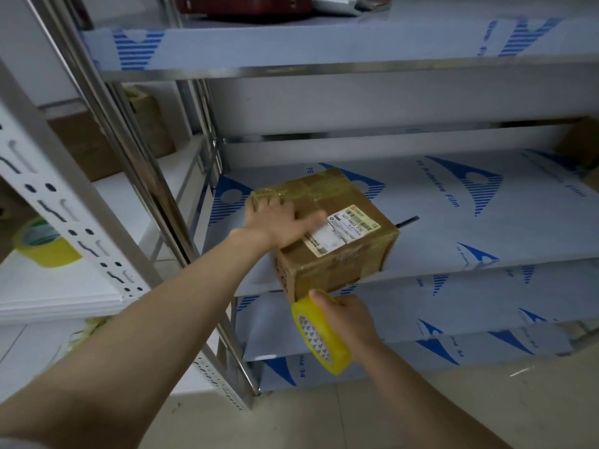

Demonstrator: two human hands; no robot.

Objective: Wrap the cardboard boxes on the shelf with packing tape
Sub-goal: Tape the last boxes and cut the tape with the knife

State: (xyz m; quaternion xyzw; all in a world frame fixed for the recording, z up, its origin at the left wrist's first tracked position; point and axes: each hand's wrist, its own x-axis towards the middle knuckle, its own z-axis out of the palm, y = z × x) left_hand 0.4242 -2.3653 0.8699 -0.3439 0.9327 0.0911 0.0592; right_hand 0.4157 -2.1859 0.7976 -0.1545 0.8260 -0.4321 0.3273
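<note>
A brown cardboard box [343, 251] with a white shipping label stands at the front edge of the steel shelf [453, 222], one corner jutting past the edge. Clear tape strips cross its top. My left hand [278, 222] lies flat on the box top with the fingers spread, pressing it down. My right hand [348, 315] grips a yellow roll of packing tape [321, 335] just below the box's near corner, and the roll's top touches the box's front face.
A second yellow tape roll [45, 244] lies on the white rack at the left. More brown boxes [152, 124] stand behind that rack. A dark red case [246, 6] lies on the upper shelf. A black pen-like object [408, 220] lies behind the box. Upright shelf posts [136, 176] stand between the two racks.
</note>
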